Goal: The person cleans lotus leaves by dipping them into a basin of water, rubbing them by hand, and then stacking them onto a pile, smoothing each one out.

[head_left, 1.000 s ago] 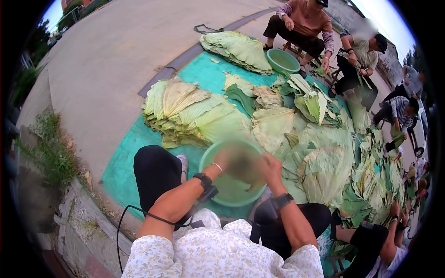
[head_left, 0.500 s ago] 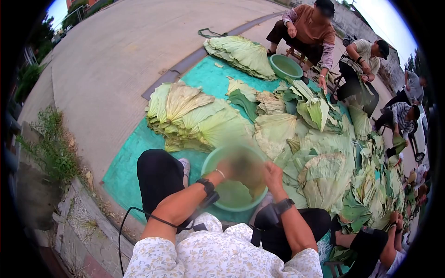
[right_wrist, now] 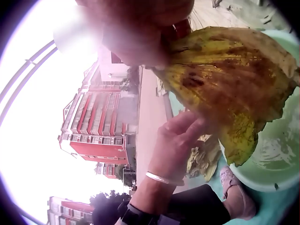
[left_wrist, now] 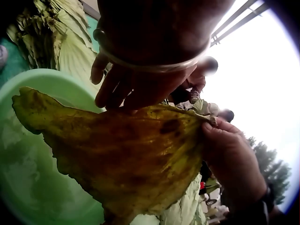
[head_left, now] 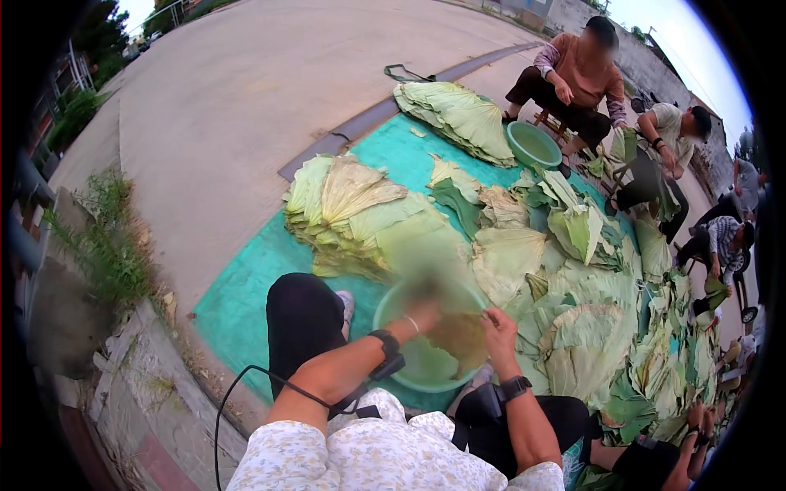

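A wet, brown-yellow lotus leaf [left_wrist: 136,159] is spread between both hands above a pale green basin [head_left: 389,331] of water. My right hand [left_wrist: 234,157] pinches the leaf at its narrow stem end, on the right in the left wrist view. On the leaf's edge nearer its middle, the fingers of my left hand [right_wrist: 176,140] pinch it, with a bracelet at that wrist. The head view shows the left hand [head_left: 422,315] partly blurred and the right hand [head_left: 499,331] at the basin's right side. The leaf's far lobe overlaps the basin in both wrist views.
Stacks of folded lotus leaves [head_left: 352,217] lie on a green ground sheet [head_left: 237,295]. More loose leaves [head_left: 585,344] spread to the right. Another green basin [head_left: 532,146] stands at the back beside a seated person [head_left: 577,78]. A black cable [head_left: 237,380] runs along my left arm.
My hands have shifted the leaf so that more of its brown face shows over the basin. The view has turned slightly left. The person at the back has reached down and now lifts a green leaf.
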Demonstrator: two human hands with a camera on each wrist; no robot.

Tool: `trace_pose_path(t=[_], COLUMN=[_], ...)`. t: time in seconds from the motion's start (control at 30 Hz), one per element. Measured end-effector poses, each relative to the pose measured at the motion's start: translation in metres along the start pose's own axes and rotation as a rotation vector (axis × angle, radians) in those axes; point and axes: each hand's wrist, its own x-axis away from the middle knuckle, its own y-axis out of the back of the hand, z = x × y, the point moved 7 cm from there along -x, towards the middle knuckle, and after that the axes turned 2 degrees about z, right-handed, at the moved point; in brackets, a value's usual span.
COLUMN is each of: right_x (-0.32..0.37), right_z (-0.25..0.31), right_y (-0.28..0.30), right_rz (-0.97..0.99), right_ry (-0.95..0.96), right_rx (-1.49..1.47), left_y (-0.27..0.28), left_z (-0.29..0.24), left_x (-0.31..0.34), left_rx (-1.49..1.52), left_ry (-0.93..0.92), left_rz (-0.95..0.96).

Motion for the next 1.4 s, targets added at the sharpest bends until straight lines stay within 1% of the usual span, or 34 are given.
trace_pose_path(t=[0.1,0.17,0.23,0.33,0.4,0.43,0.5,0.53,0.6,0.63,0.67,0.7,0.73,0.77,0.8,0.83,0.9,0.93,1.0,1.07,1.13,1.2,1.23,1.3,1.33,1.37,1.4], right_x=[-0.001,-0.001,-0.001,0.000,-0.005,-0.007,-0.008,-0.008,-0.009,-0.008,-0.009,-0.011,-0.013,-0.016,-0.020,-0.025,-0.040,-0.051,-0.075,-0.100,-0.125,-0.139,-0.146,-0.141,-0.143,-0.142,-0.140], right_z=[0.011,0.005,0.011,0.017,0.016,0.015,0.010,0.005,-0.004,0.000,0.004,0.007,0.006,0.006,0.008,0.008,0.016,0.017,0.023,0.061,0.078,0.116,0.130,0.172,0.172,0.174,0.173], right_y=[0.002,0.001,0.000,0.004,0.005,0.004,0.005,0.006,0.001,0.001,-0.001,-0.003,-0.005,-0.006,-0.006,-0.007,-0.004,-0.002,0.005,0.013,0.016,0.020,0.019,0.017,0.010,0.003,-0.005], right_rz=[0.019,0.031,0.043,0.013,0.075,0.072,0.027,0.025,0.095,0.094,0.099,0.105,0.105,0.079,0.053,0.052,0.055,0.049,0.044,0.010,-0.063,-0.158,-0.158,-0.317,-0.312,-0.336,-0.360], right_ry=[0.020,0.016,0.014,0.011,0.034,0.027,0.003,-0.003,-0.039,-0.045,-0.046,-0.048,-0.053,-0.018,0.019,0.014,0.067,0.062,0.079,0.125,0.191,0.361,0.348,0.679,0.670,0.706,0.740], right_rx=[0.013,0.009,0.007,0.035,0.108,0.112,-0.010,-0.006,0.054,0.055,0.055,0.055,0.056,0.069,0.081,0.082,0.115,0.118,0.162,0.246,0.176,0.192,0.191,0.309,0.307,0.347,0.388], left_y=[0.002,0.003,0.005,0.003,-0.001,-0.005,-0.012,0.001,0.023,0.012,0.002,0.005,0.005,0.009,0.022,0.039,0.063,0.058,0.052,0.087,0.121,0.161,0.182,0.214,0.226,0.233,0.234], left_z=[-0.006,-0.006,-0.007,-0.010,-0.004,0.000,0.005,-0.010,-0.033,-0.016,0.000,-0.002,0.002,0.006,0.001,-0.014,-0.027,-0.014,0.004,-0.019,-0.038,-0.059,-0.072,-0.085,-0.085,-0.082,-0.071], left_x=[0.002,0.004,0.004,0.003,0.000,-0.004,-0.014,-0.009,0.002,-0.005,-0.017,-0.018,-0.019,-0.021,-0.021,-0.021,-0.031,-0.051,-0.090,-0.099,-0.120,-0.128,-0.128,-0.127,-0.127,-0.127,-0.128], left_rx=[0.030,0.042,0.054,0.036,0.197,0.201,0.108,0.112,0.199,0.202,0.108,0.014,0.017,0.006,-0.005,-0.003,0.027,0.028,-0.051,0.037,0.004,-0.058,-0.077,-0.127,-0.157,-0.176,-0.173], left_ry=[0.006,0.018,0.029,0.017,0.016,0.014,-0.058,-0.060,-0.029,-0.028,-0.120,-0.211,-0.210,-0.218,-0.226,-0.226,0.046,0.041,-0.113,0.015,-0.143,-0.187,-0.249,-0.385,-0.462,-0.494,-0.487], left_rz=[-0.013,-0.025,-0.039,-0.032,-0.048,-0.041,-0.024,-0.018,0.015,0.020,0.001,-0.018,-0.014,-0.044,-0.075,-0.071,0.110,0.117,0.010,0.027,-0.037,-0.123,-0.159,-0.268,-0.344,-0.350,-0.342])
